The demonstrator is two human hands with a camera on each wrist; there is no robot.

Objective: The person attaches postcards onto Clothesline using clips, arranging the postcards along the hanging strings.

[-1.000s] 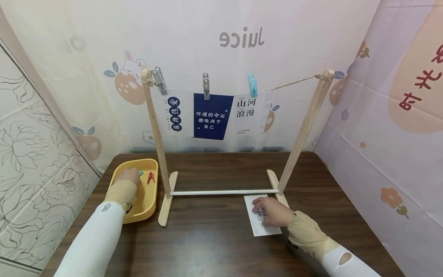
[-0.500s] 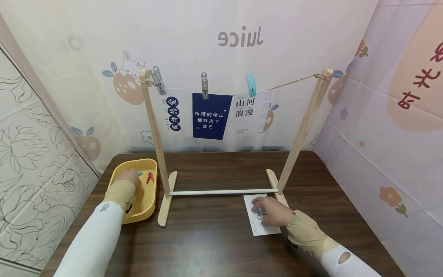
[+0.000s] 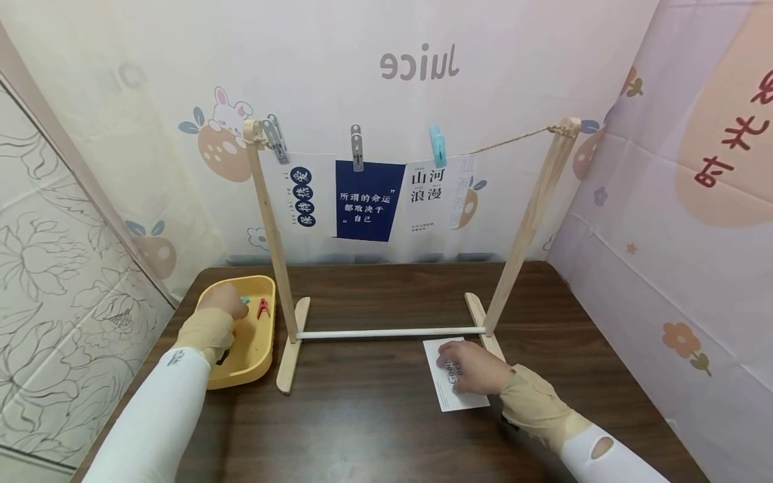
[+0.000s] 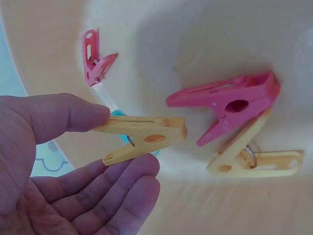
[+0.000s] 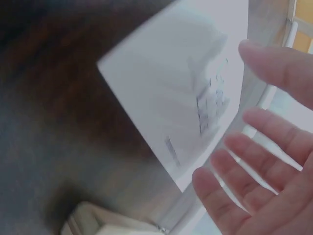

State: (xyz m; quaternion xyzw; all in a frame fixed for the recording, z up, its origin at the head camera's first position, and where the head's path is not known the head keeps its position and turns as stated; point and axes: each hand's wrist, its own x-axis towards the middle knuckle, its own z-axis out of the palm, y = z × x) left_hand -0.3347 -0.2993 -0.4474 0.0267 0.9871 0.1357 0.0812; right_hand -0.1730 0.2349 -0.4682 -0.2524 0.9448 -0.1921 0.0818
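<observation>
My left hand [image 3: 222,303] is over the yellow plastic basket [image 3: 261,355] at the table's left. In the left wrist view its thumb and fingers pinch the handles of a yellow clothespin [image 4: 154,135]. A pink clothespin [image 4: 234,103] and another yellow clothespin [image 4: 279,162] lie close by, with a smaller-looking pink clothespin [image 4: 95,61] farther off. A teal clothespin [image 4: 117,115] is mostly hidden behind the held one. At the right, my right hand [image 3: 480,369] is over a white printed card [image 3: 443,392], fingers relaxed and spread; whether the fingertips touch it I cannot tell.
A wooden stand with two posts [image 3: 524,235] and a white crossbar [image 3: 392,333] stands mid-table. From its string [image 3: 513,141] hang a white card [image 3: 317,201], a blue card [image 3: 368,228] and another white card [image 3: 425,211], held by grey and blue clips. Curtains surround the table.
My left hand has lifted slightly within the basket and its wrist has shifted a little left. The right hand stays over the white card, almost unmoved.
</observation>
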